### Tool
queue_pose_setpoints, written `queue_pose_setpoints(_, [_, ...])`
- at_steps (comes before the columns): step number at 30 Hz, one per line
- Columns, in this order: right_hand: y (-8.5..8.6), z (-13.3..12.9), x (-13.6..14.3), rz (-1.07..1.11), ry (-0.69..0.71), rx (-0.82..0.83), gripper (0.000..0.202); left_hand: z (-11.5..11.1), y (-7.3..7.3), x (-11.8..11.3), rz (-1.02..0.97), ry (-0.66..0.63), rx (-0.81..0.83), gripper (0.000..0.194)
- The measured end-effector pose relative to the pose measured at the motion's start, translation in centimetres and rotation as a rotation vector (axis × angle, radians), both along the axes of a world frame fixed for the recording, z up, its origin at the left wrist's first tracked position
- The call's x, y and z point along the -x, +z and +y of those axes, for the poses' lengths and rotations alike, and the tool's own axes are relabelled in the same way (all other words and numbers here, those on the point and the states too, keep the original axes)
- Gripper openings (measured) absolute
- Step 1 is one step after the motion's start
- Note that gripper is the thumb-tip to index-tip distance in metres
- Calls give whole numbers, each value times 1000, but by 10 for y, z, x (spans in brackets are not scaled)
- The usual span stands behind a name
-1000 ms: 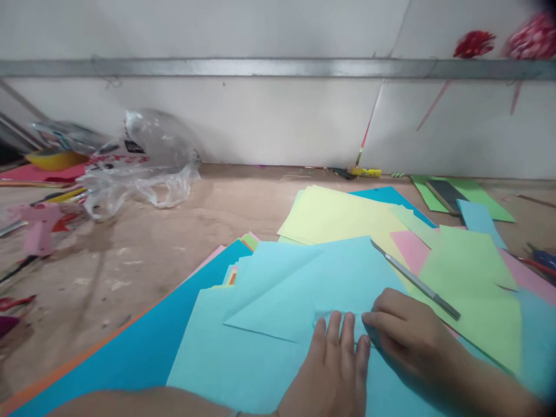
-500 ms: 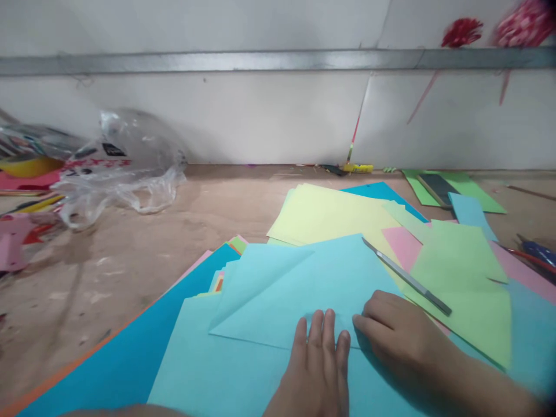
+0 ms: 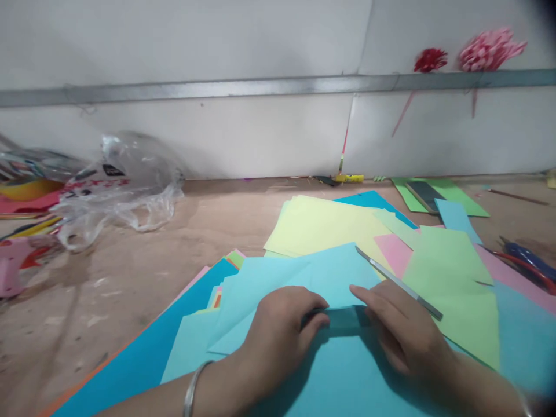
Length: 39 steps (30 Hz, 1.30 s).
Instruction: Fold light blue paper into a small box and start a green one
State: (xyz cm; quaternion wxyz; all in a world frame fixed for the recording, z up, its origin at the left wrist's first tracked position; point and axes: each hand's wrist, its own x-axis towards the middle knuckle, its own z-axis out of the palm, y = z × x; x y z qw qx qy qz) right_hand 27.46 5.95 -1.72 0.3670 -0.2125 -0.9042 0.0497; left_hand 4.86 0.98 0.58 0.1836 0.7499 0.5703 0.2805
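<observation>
A creased light blue paper [image 3: 339, 267] lies on top of a stack of coloured sheets, with a diagonal crease to the left. Its near edge is lifted into a narrow shaded strip between my hands. At the left end of that strip, my left hand [image 3: 284, 324] pinches the edge between thumb and fingers. My right hand [image 3: 408, 333] is at the other end, index finger stretched along the sheet and the other fingers bent at the edge; its thumb is hidden. Beside my right hand, a slim grey craft knife [image 3: 410, 291] rests across the papers.
Yellow paper [image 3: 321, 226] and green paper [image 3: 463, 289] lie beyond and to the right. A clear plastic bag [image 3: 125, 179] and a pink glue gun [image 3: 13, 263] are at left. Blue-handled pliers [image 3: 530, 259] lie far right. A white wall [image 3: 260, 139] stands behind.
My left hand, flat on the paper before, has moved up and left and now pinches the edge. The near edge has lifted between my hands. The view has tilted slightly up.
</observation>
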Motion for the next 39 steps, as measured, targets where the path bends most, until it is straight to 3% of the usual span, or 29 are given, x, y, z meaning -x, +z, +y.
queue_pose_setpoints(4, [-3, 4, -2, 17, -31, 59, 35, 7, 2, 1, -112, 61, 135, 11])
queue_pose_setpoints(10, [1, 5, -2, -1, -79, 76, 25, 12, 10, 0, -237, 110, 233, 15])
queue_pose_setpoints(14, [9, 1, 3, -69, -74, 180, 17, 8, 10, -2, -205, 56, 244, 16])
queue_pose_setpoints(21, [17, -7, 10, -120, 86, 296, 23, -3, 4, -6, -191, -114, 144, 18])
queue_pose_setpoints(26, [23, -3, 4, -168, 116, 433, 20, 0, 9, -3, -164, -129, 148, 17])
queue_pose_setpoints(35, [13, 10, -5, -148, 18, 290, 18, 18, 16, 4, -137, -31, 243, 15])
queue_pose_setpoints(39, [13, 18, -11, -129, -36, 336, 20, 26, 16, 12, -154, -18, 361, 16])
